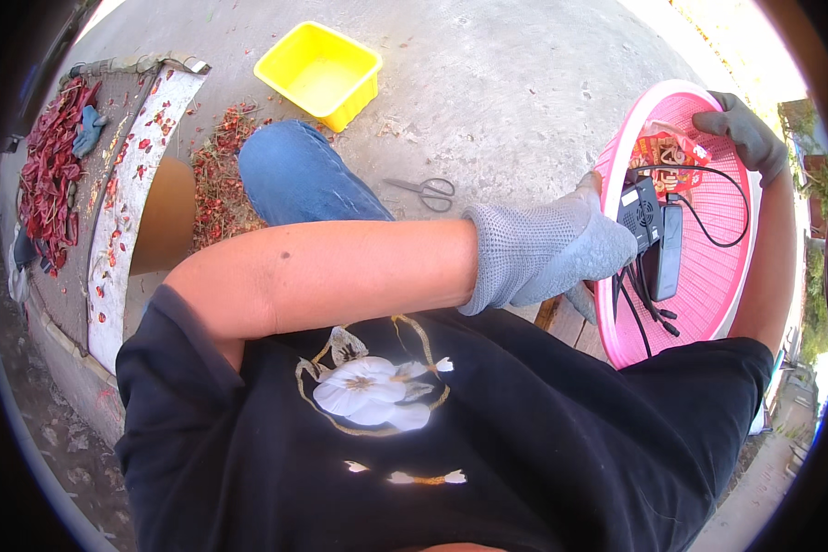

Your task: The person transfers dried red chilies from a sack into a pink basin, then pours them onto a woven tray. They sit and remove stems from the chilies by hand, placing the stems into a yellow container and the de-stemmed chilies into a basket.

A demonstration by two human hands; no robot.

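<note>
My left hand [566,252], in a grey coated knit glove, reaches across my body and grips the near rim of a pink plastic basket [721,276] at the right. My right hand [748,134], in a dark grey glove, holds its far rim. The basket is tilted. Inside it are a black device with a round vent [640,210], a dark slab-shaped device [668,252], black cables [744,207] and a red printed plastic packet [669,159]. My left fingers partly hide the vented device; whether they touch it, I cannot tell.
Scissors [436,193] lie on the concrete before me, with a yellow plastic tub [317,69] beyond. Dried red chillies [48,165] and a blue-grey glove [90,131] lie on a raised surface at left. Chilli scraps and stems [221,172] cover ground beside my knee.
</note>
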